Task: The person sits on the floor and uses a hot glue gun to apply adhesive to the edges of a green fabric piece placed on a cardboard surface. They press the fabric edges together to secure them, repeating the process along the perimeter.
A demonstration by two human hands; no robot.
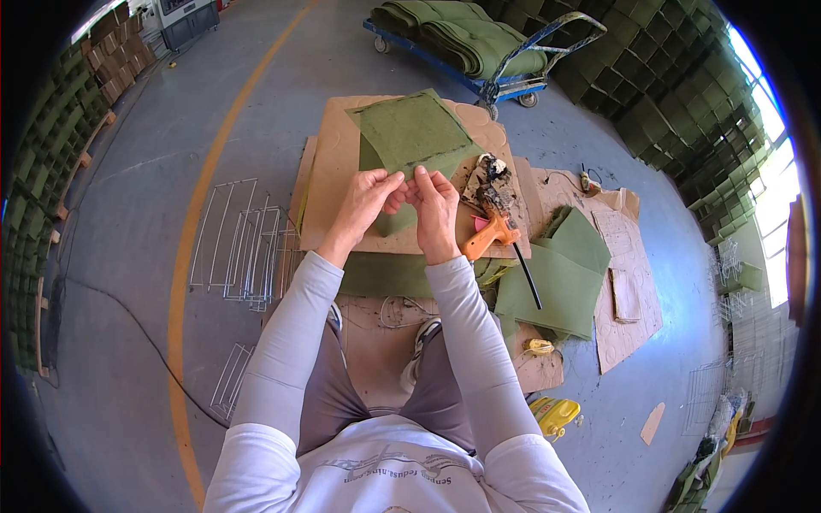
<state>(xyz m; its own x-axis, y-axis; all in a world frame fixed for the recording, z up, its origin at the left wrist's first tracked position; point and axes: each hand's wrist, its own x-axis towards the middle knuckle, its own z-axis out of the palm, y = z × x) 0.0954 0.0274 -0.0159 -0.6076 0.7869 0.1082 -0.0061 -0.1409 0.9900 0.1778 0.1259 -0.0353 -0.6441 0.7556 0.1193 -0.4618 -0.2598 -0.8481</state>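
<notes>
A green felt piece (410, 128) with dark lines along its edges stands over a cardboard-topped work surface (329, 205). At its near edge my left hand (368, 203) is closed, thumb and fingers pinching the felt. Close beside it, my right hand (434, 209) pinches the same edge, the two thumbs nearly meeting. More green felt shows below the hands, partly hidden by them. Just right of my right hand lies an orange glue gun (487, 238) with a black stick (527, 275) jutting from its back. Its front end rests by a blackened, glue-smeared block (489, 181).
Wire frames (248, 248) stand on the floor at left. Green felt sheets (560, 278) lie on cardboard at right, near a yellow container (554, 416). Beyond, a blue cart (513, 85) carries stacked felt (462, 38). Green box stacks (676, 111) line the right side. A cable (145, 329) crosses the floor.
</notes>
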